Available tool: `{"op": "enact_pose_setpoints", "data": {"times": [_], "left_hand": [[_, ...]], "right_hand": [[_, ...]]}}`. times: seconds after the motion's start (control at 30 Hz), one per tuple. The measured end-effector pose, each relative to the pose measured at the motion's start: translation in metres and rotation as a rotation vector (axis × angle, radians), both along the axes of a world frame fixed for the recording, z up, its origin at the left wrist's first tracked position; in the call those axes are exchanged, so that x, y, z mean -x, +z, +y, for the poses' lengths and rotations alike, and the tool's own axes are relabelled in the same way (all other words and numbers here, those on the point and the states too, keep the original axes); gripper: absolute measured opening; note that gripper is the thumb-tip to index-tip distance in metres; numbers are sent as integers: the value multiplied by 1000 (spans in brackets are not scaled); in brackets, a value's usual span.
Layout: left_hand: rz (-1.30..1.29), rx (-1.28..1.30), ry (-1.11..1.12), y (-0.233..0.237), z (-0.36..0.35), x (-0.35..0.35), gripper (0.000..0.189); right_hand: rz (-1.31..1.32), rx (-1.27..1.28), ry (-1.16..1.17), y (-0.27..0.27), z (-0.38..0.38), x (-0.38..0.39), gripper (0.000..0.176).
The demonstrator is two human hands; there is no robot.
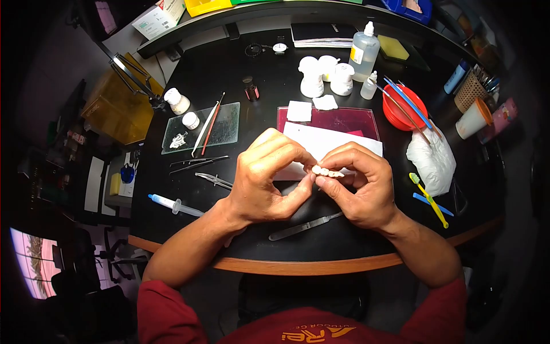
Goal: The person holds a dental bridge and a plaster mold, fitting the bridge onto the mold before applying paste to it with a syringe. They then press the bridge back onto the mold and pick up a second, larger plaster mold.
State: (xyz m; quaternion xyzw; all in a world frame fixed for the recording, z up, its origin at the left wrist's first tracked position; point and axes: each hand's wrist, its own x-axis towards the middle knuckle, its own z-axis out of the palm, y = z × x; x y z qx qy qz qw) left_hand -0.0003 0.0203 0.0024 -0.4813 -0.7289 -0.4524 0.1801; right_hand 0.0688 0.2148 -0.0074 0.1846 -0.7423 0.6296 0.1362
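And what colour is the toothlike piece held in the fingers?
The toothlike piece is off-white, seen in the head view.

Tooth-shaped row (328,172), pale — held by left hand (268,176) and right hand (365,184) at the fingertips. Metal handle (301,229) — lying on black table (252,243), near wooden edge (309,267). Red bowl (420,102), slim tools (407,101) across it.

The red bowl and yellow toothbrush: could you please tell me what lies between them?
In the head view, a white bundle lies between the bowl and the toothbrush.
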Motion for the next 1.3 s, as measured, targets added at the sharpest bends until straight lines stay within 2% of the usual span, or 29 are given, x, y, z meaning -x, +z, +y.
{"op": "enact_pose_setpoints", "data": {"times": [0.1,0.2,0.4,0.6,0.9,1.3], "left_hand": [[-16,5,-3,1,0,-1,15],[-64,-13,10,1,-1,-2,13],[-172,-15,45,-1,-2,-4,13],[-239,-60,34,-4,-1,-4,13],[-260,-61,-24,-5,-2,-2,11],[-297,-83,-8,-6,0,-3,11]], "right_hand": [[-61,59,54,-1,1,0,14],[-171,246,120,-4,1,0,15],[-267,297,123,-1,3,1,17],[-273,272,126,0,2,0,17],[-132,117,113,-3,4,0,18],[-149,137,115,0,5,1,18]]}}
